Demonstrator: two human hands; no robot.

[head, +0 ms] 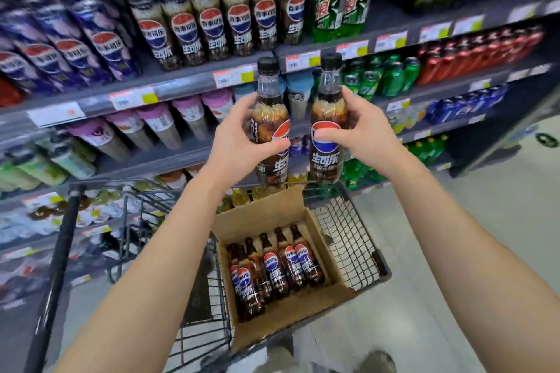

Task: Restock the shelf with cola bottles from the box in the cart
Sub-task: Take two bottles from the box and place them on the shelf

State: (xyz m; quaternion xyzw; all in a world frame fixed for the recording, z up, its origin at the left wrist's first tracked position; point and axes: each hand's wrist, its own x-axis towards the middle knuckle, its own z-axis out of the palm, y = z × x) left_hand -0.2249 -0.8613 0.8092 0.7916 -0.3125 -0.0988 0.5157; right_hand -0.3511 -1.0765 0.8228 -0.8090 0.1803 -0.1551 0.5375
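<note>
Above the box (272, 215), the left hand (233, 136) and right hand (363, 130) are each holding one upright cola bottle (271, 118), fingers (328, 132) wrapped closed around its label.

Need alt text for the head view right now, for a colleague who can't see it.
Left hand and right hand each hold an upright cola bottle, left bottle and right bottle, raised toward the shelf. Below, a box in the cart holds more bottles lying down.

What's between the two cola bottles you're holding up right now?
Nothing held. In the head view, the gap between the left-hand bottle and right-hand bottle shows only shelved drinks behind, a blue-capped cup among them.
</note>
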